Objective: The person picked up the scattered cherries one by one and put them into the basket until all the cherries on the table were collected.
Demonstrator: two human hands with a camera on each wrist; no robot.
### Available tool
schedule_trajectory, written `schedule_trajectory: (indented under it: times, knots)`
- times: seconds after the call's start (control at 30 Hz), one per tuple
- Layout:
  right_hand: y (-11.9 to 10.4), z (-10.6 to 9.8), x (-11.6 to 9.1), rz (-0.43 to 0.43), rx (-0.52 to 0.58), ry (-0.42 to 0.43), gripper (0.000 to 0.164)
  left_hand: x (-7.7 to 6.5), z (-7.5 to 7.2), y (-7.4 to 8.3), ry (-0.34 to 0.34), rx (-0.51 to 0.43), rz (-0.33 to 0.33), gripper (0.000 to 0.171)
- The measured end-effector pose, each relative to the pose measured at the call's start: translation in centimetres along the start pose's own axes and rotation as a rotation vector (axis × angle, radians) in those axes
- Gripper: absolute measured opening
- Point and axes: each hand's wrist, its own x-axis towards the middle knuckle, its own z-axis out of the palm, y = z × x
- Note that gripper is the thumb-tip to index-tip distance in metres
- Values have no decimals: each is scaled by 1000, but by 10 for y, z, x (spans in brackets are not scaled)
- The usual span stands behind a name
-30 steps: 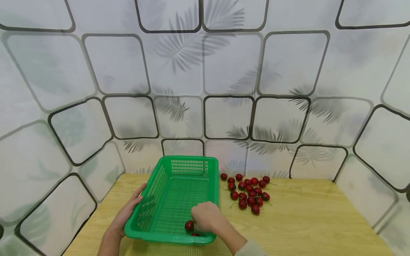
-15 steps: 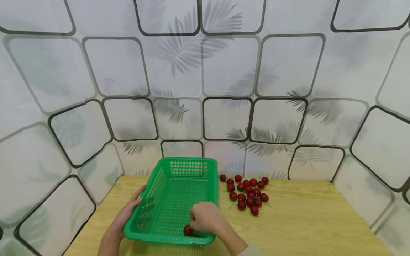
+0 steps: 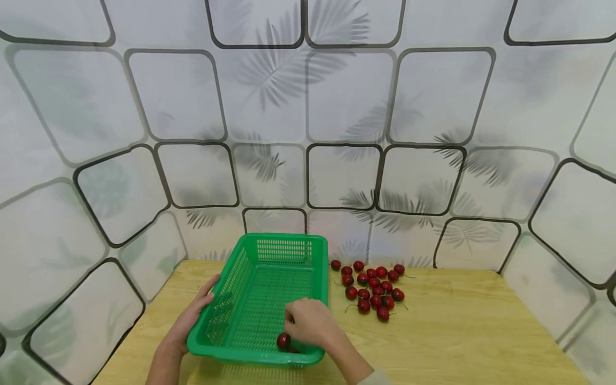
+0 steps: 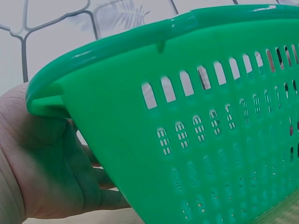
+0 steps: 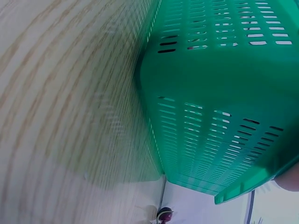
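Note:
A green plastic basket (image 3: 260, 357) with slotted walls stands on the table. My left hand (image 3: 190, 318) lies along the outside of its left wall, below the rim; in the left wrist view the fingers (image 4: 105, 179) extend fairly straight beside the wall. My right hand (image 3: 310, 323) reaches over the right wall into the near right corner, knuckles up and fingers bent down. Those fingertips are hidden, so whether they grip anything is unclear. Beside them on the basket floor lies a dark red cherry (image 3: 283, 340), with another cherry (image 3: 293, 351) partly visible near the front wall.
Several loose cherries (image 3: 375, 289), some with stems, are spread on the wooden table (image 3: 462, 331) just right of the basket. A patterned wall covering (image 3: 341, 176) rises behind the table and along both sides.
My right hand shifts slightly within the basket's near right corner, and the cherry beside it moves a little. My left hand stays on the basket's side. The loose cherries stay put.

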Motion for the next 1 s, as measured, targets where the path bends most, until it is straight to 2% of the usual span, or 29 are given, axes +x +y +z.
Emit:
schedule_trajectory:
  times: [0.3, 0.5, 0.8, 1.0]
  knots:
    - [0, 0, 1, 9, 23, 2, 8, -1, 1, 1, -10, 2, -4, 63]
    - [2, -2, 3, 7, 101, -14, 16, -1, 0, 2, -6, 8, 4, 63]
    - [7, -7, 3, 28, 433, 65, 20, 0, 0, 1, 7, 5, -3, 62]
    - [13, -7, 2, -5, 644, 270, 25, 1, 0, 1, 10, 8, -5, 63]
